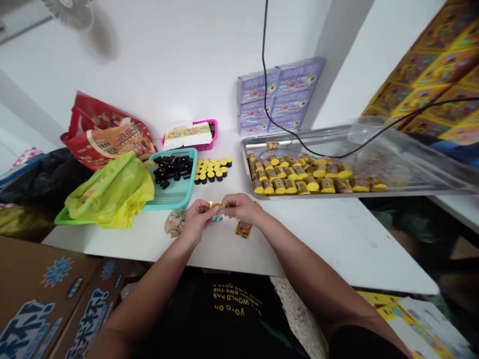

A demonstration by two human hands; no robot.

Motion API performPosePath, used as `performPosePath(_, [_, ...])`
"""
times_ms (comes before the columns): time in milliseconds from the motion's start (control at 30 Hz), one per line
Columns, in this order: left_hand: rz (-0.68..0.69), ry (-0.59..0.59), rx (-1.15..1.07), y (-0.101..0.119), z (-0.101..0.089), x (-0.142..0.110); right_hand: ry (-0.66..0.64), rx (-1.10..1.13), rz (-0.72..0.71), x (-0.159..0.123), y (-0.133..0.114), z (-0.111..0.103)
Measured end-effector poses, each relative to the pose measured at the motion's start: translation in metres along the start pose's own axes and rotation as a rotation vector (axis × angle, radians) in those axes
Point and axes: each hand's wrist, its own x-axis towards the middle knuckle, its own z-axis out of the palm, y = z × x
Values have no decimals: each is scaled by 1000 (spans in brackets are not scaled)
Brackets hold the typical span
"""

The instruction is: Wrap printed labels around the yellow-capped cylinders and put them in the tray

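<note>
Both hands meet over the white table (292,219). My left hand (197,219) pinches the left end of a small yellow printed piece (218,205), whose exact kind I cannot make out. At its right end, the fingers of my right hand (239,206) are closed on the same piece. Just below it shows a bit of light blue (217,218). Beside my right wrist lies a flat yellow printed piece (243,229), partly covered by the arm. Crumpled brown material (174,224) rests left of my left hand.
A metal tray (277,196) holds many yellow-wrapped pieces. Yellow-topped black cylinders (211,175) stand beside a teal basket (175,199) of black parts. Left are a yellow bag (116,192) and red bag (108,134). Purple boxes (279,97) stand behind; a black cable (265,65) hangs over the tray.
</note>
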Motion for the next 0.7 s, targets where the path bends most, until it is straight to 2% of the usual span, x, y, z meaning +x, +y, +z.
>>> performPosePath(100, [-24, -46, 73, -3, -19, -9, -45, 21, 25, 0, 5, 15])
performPosePath(200, [-32, -18, 128, -11, -36, -10, -183, -60, 80, 7, 6, 14])
performPosePath(233, [-25, 11, 128, -13, -41, -11, -169, -119, 91, 12, 5, 10])
performPosePath(267, [-16, 37, 124, -15, -45, -11, -97, -210, 95, 20, 3, 5])
performPosePath(367, [16, 87, 109, -20, -54, -12, 322, -656, 95, 52, -3, -11])
performPosePath(433, [39, 114, 95, -22, -56, -14, 462, -934, 130, 76, -6, -17])
performPosePath(533, [75, 151, 71, -21, -61, -20, 458, -1125, 189, 105, -4, -15])
performPosePath(700, [136, 153, 107, -18, -76, -36, 400, -1204, 218, 127, 10, 2])
